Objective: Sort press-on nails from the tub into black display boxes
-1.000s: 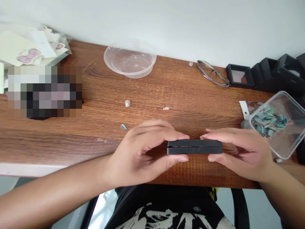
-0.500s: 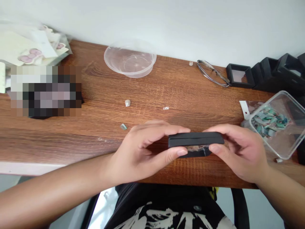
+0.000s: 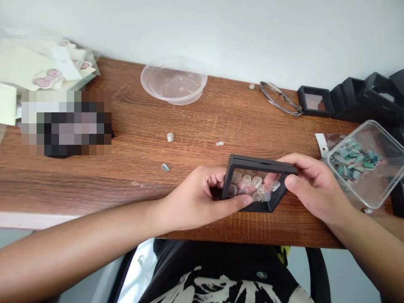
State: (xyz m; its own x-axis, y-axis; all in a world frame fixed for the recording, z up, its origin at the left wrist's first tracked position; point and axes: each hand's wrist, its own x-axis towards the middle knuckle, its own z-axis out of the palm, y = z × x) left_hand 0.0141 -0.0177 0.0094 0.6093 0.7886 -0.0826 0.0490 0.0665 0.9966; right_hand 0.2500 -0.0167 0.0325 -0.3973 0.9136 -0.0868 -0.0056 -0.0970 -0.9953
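Note:
A black frame box (image 3: 259, 165) with a clear window is tilted up toward me over the front of the wooden table (image 3: 126, 176). Several small pale stones (image 3: 254, 187) show through its window. My left hand (image 3: 202, 200) grips the box's left side, thumb along the lower edge. My right hand (image 3: 311, 187) holds the right side, thumb on the frame's corner. Both hands are closed on the box.
A clear round bowl (image 3: 173, 84) and glasses (image 3: 279, 99) lie at the back. More black frame boxes (image 3: 350, 99) stack at the far right beside a clear tub of teal pieces (image 3: 362, 162). Small loose stones (image 3: 170, 136) dot the table. Cards (image 3: 47, 67) lie far left.
The box was held flat and edge-on; both hands have tipped it up so its clear window with the stones faces me.

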